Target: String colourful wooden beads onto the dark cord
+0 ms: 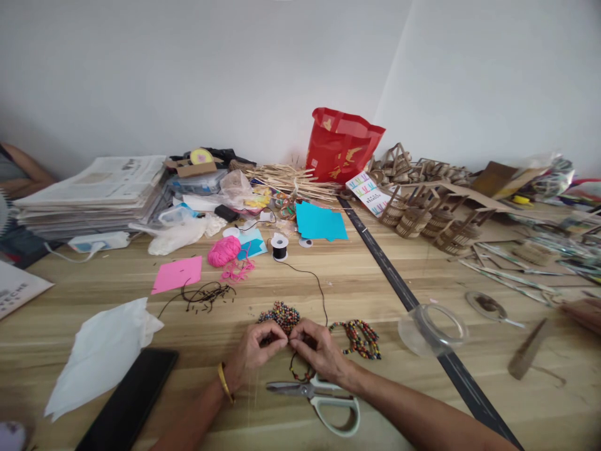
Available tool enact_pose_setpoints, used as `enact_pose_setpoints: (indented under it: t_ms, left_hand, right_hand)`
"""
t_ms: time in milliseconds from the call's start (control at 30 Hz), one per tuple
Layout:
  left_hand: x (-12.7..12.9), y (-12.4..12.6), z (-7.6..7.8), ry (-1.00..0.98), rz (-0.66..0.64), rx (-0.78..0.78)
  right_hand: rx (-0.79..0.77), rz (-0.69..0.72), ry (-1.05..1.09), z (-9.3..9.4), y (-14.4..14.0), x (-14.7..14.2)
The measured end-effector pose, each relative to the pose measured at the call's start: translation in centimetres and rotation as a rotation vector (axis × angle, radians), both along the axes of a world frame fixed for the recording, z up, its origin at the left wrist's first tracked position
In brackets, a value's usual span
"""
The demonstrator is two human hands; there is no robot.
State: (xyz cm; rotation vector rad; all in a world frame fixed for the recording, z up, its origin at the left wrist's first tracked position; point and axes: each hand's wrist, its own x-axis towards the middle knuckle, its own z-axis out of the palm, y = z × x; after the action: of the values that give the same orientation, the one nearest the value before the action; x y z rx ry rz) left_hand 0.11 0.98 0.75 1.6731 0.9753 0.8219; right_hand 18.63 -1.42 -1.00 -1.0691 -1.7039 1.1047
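Note:
My left hand (pixel 261 349) and my right hand (pixel 320 351) meet fingertip to fingertip, each in a pinch. Between them runs a thin black cord (pixel 325 294), which leads back to a spool (pixel 280 248) of black cord. Below my right hand hangs a short loop of cord with a few beads (pixel 295 369). Just behind my fingers lies a heap of multicoloured beads (pixel 282 316). Several beaded strands (pixel 364 340) rest to the right of my right hand. Scissors (pixel 335 404) with white handles lie beneath my wrists. The exact knot or end in my fingertips is too small to make out.
At the left lie a black phone (pixel 131 401), white tissue (pixel 101 351) and pink paper (pixel 177 274). Black cord scraps (pixel 206 295) and pink yarn (pixel 224 251) sit farther back. A clear tape roll (pixel 434 329) stands right, near small woven baskets (pixel 413 220). Another person's arm (pixel 28 169) shows far left.

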Motion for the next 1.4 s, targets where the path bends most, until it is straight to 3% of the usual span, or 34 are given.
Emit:
enact_pose_setpoints:
  t_ms: [567,900,1400]
  left_hand:
    - [-0.03,-0.02,0.09,0.021,0.003,-0.025]
    - [-0.25,0.34,-0.54,-0.103,0.025,-0.192]
    - [-0.14,0.29,-0.54,-0.110,0.004,-0.224]
  right_hand:
    - [0.030,0.002,0.009,0.60,-0.10,0.08]
    - [0.043,-0.018,0.010,0.29,-0.03,0.07]
    - [0.022,-0.013,0.005,0.39,-0.08,0.09]
